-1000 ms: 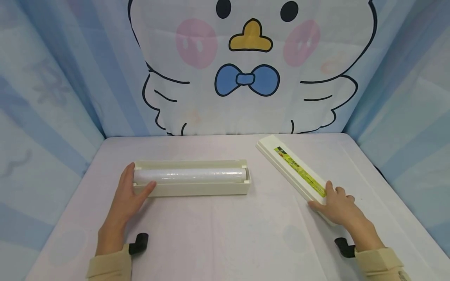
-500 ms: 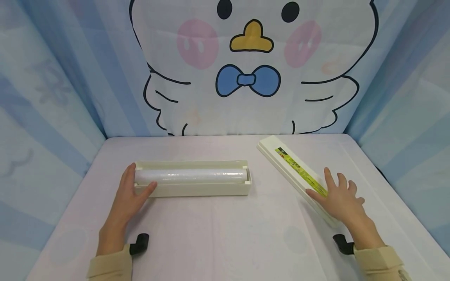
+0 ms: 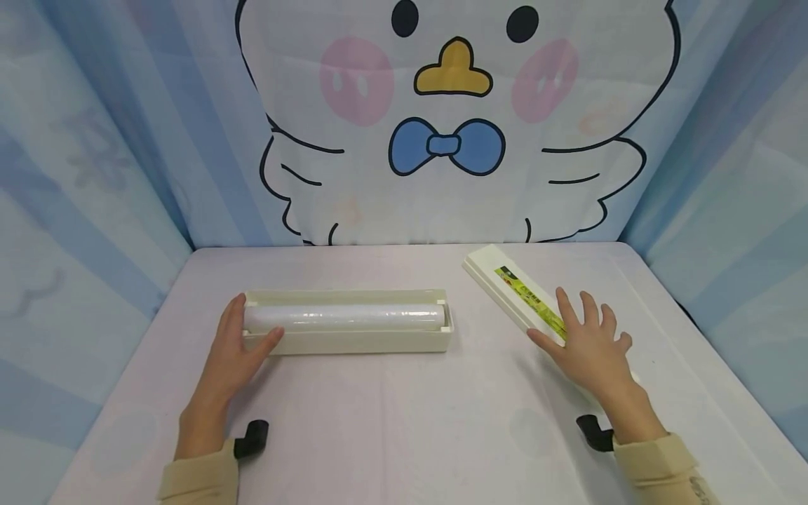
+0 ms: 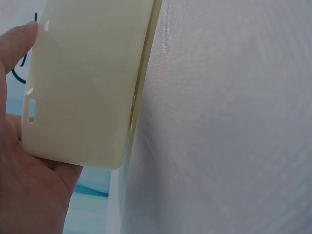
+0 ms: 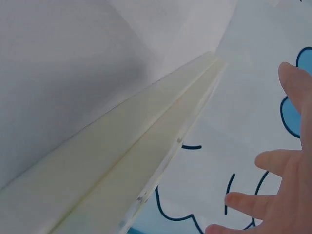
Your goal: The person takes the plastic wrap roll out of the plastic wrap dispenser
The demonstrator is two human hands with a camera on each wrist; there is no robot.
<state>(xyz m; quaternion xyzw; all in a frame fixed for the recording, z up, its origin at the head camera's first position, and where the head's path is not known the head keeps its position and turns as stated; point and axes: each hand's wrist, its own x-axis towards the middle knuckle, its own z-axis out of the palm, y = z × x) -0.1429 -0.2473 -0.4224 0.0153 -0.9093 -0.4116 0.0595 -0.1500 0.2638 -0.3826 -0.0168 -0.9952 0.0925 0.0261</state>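
A cream cling film dispenser box (image 3: pixel 366 343) lies uncovered on the table, a roll of film (image 3: pixel 347 318) resting inside. My left hand (image 3: pixel 230 359) holds the box's left end, thumb at the front and fingers around the back. In the left wrist view, the plain front of the box (image 4: pixel 90 87) shows a small slot near the thumb. Farther right, the long cream lid (image 3: pixel 494 261) lies slantwise with its green-yellow label upward. Above its near part hovers my right hand (image 3: pixel 592 354), fingers spread; the right wrist view shows the lid (image 5: pixel 122 146) apart from the fingers.
A white cloth covers the table (image 3: pixel 391 428). Behind it hangs a curtain (image 3: pixel 442 203) with a cartoon bird, and blue striped curtains (image 3: pixel 95 210) close off both sides. Black wrist mounts (image 3: pixel 251 439) stick out beside both sleeves.
My right hand has let go of the lid's near end, lifted with fingers spreading, and moved left over the lid. The left hand, box and lid stay put.
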